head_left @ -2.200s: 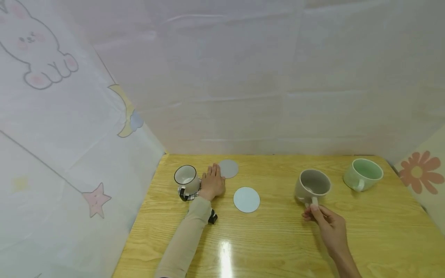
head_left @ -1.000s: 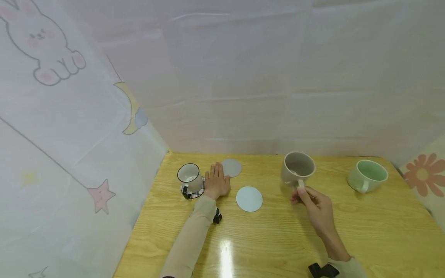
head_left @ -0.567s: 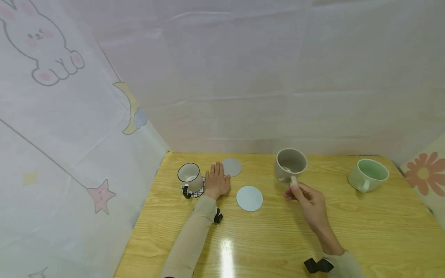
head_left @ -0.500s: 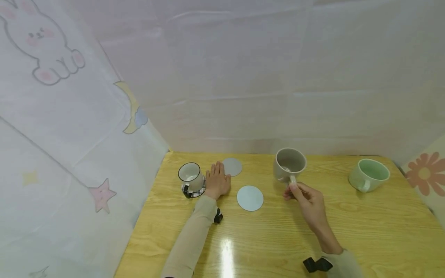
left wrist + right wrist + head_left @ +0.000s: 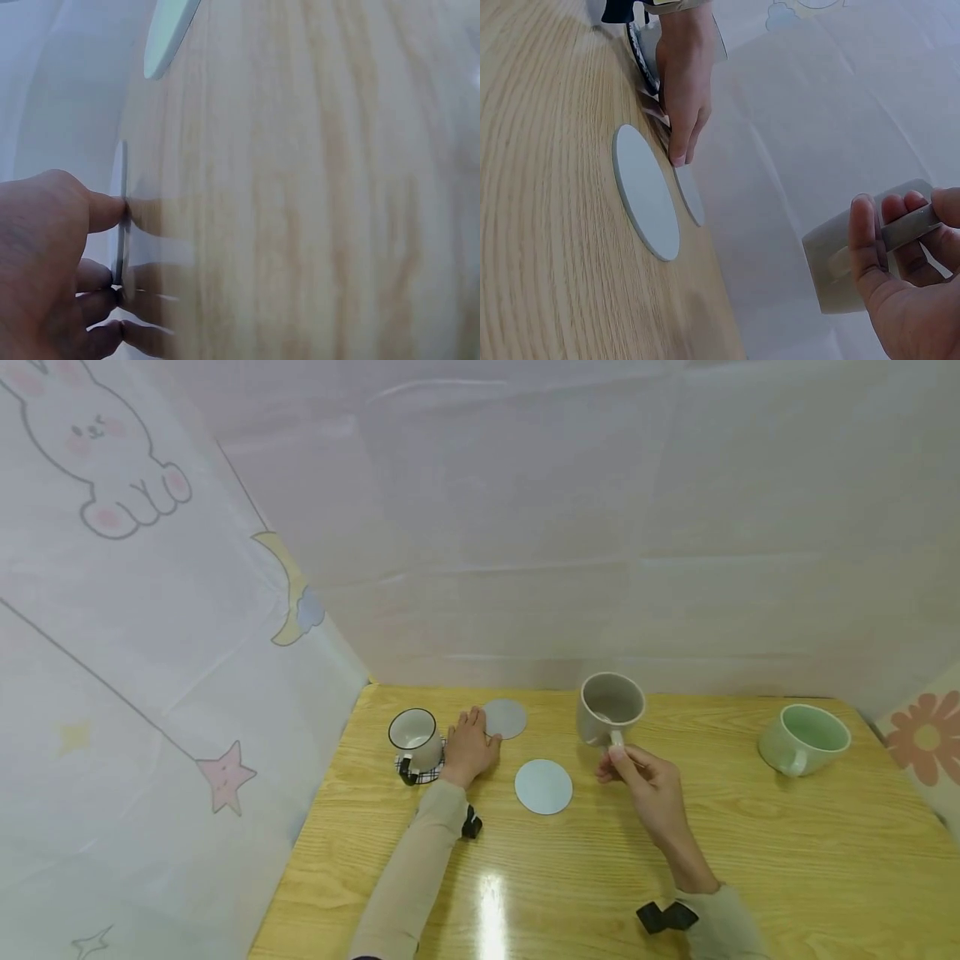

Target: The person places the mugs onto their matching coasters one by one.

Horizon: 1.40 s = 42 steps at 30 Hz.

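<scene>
My left hand (image 5: pixel 468 752) rests at the left edge of a round grey coaster (image 5: pixel 506 718); in the left wrist view its thumb and fingertips touch that coaster (image 5: pixel 121 217), seen edge-on. Between thumb and fingers, my right hand (image 5: pixel 648 789) pinches the handle of a grey mug (image 5: pixel 609 706), which is held above the table with its mouth upward. In the right wrist view the mug (image 5: pixel 832 289) is partly hidden by the fingers. A pale blue round coaster (image 5: pixel 543 787) lies between the hands.
On the left, a white enamel-style mug (image 5: pixel 416 739) with a black rim and handle stands on a checked coaster (image 5: pixel 431 774). A pale green mug (image 5: pixel 804 739) stands far right. The wooden table (image 5: pixel 570 885) meets a cloth backdrop (image 5: pixel 517 527) at its back edge.
Holding the grey mug, my right hand has moved left and farther back over the table. The left hand stays by the grey coaster, its fingers now slightly more bent. The view has shifted a little.
</scene>
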Each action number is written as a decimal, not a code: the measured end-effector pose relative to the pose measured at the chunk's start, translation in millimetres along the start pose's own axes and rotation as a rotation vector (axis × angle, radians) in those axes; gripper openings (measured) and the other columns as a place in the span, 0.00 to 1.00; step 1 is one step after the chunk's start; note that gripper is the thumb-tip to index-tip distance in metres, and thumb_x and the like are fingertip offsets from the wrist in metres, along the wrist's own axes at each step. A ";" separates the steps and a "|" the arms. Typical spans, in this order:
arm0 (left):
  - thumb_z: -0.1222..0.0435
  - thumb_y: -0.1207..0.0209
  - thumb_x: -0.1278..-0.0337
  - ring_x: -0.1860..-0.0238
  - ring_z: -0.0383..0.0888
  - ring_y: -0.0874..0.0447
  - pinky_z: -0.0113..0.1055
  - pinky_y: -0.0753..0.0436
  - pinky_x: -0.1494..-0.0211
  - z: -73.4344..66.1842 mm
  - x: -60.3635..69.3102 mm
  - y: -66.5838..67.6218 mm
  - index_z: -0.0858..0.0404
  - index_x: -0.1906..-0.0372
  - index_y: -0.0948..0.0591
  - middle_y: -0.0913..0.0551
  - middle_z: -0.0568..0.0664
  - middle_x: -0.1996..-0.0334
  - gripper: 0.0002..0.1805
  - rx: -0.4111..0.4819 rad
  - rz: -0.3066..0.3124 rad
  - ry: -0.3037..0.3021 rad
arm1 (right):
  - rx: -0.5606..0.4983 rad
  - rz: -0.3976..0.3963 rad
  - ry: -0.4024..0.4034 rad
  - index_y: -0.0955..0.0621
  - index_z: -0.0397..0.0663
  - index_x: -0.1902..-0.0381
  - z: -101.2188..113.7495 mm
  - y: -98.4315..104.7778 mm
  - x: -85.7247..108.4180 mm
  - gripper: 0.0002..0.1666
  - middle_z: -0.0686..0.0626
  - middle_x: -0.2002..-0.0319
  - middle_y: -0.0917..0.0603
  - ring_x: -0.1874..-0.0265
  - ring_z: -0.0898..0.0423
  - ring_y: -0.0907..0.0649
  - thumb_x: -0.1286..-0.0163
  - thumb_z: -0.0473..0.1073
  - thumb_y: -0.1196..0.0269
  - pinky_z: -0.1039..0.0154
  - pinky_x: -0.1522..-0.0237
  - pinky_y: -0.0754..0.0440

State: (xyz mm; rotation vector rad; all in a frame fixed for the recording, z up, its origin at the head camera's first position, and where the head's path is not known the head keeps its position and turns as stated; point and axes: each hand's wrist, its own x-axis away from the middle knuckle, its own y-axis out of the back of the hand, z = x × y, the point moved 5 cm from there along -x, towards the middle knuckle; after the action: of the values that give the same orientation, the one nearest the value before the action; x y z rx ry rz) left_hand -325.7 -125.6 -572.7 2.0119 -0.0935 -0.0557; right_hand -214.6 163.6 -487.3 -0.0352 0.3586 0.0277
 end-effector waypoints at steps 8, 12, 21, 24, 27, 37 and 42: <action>0.53 0.43 0.21 0.16 0.65 0.44 0.64 0.41 0.16 2.6 2.1 1.7 0.69 0.18 0.35 0.37 0.64 0.17 0.38 0.043 -0.052 -0.008 | -0.022 -0.015 0.001 0.19 0.14 0.59 -3.4 -9.0 -7.3 0.16 0.38 0.69 0.12 0.70 0.56 0.10 0.18 0.31 0.42 0.64 0.62 0.08; 0.53 0.42 0.22 0.16 0.65 0.44 0.65 0.42 0.16 1.4 3.2 1.4 0.70 0.19 0.35 0.37 0.64 0.18 0.38 0.068 -0.061 -0.013 | -0.047 -0.009 0.022 0.19 0.13 0.60 -6.4 -12.5 -10.2 0.16 0.36 0.69 0.12 0.71 0.56 0.10 0.18 0.30 0.43 0.64 0.63 0.08; 0.54 0.41 0.23 0.16 0.64 0.43 0.63 0.41 0.15 -0.3 4.5 3.2 0.69 0.19 0.34 0.36 0.63 0.18 0.38 0.073 -0.075 0.005 | -0.050 0.013 0.027 0.17 0.18 0.61 -12.9 -20.2 -10.3 0.15 0.40 0.69 0.11 0.71 0.56 0.10 0.18 0.29 0.43 0.64 0.63 0.08; 0.54 0.40 0.23 0.16 0.64 0.43 0.62 0.41 0.15 -0.3 4.5 3.7 0.69 0.19 0.34 0.36 0.63 0.18 0.38 0.085 -0.077 0.009 | -0.041 0.010 0.036 0.17 0.19 0.61 -12.8 -22.2 -10.9 0.15 0.37 0.69 0.12 0.71 0.55 0.09 0.18 0.30 0.43 0.63 0.63 0.08; 0.54 0.41 0.22 0.15 0.63 0.44 0.61 0.42 0.14 -0.5 4.5 3.4 0.68 0.18 0.35 0.38 0.62 0.17 0.38 0.077 -0.064 0.013 | -0.023 0.016 0.043 0.17 0.18 0.61 -12.9 -24.2 -11.6 0.15 0.33 0.69 0.13 0.71 0.53 0.09 0.18 0.30 0.43 0.64 0.63 0.08; 0.52 0.43 0.21 0.15 0.63 0.44 0.61 0.42 0.14 -0.4 4.9 2.5 0.67 0.18 0.36 0.38 0.62 0.17 0.38 0.046 -0.055 0.012 | 0.050 0.059 0.043 0.14 0.27 0.60 -13.3 -32.1 -15.9 0.13 0.34 0.66 0.13 0.69 0.51 0.09 0.18 0.31 0.42 0.63 0.63 0.08; 0.52 0.44 0.21 0.15 0.63 0.44 0.61 0.42 0.15 -0.7 5.4 3.5 0.67 0.17 0.36 0.38 0.62 0.17 0.38 0.038 -0.049 0.012 | 0.052 0.096 0.053 0.14 0.26 0.59 -14.3 -37.3 -20.2 0.13 0.36 0.66 0.12 0.69 0.53 0.09 0.18 0.31 0.42 0.63 0.62 0.08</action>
State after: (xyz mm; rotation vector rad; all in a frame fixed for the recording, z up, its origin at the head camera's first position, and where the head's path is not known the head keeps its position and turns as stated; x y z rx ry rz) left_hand -320.4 -126.9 -569.2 2.0528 -0.0380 -0.0739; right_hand -237.3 125.4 -492.5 0.0329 0.4138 0.1128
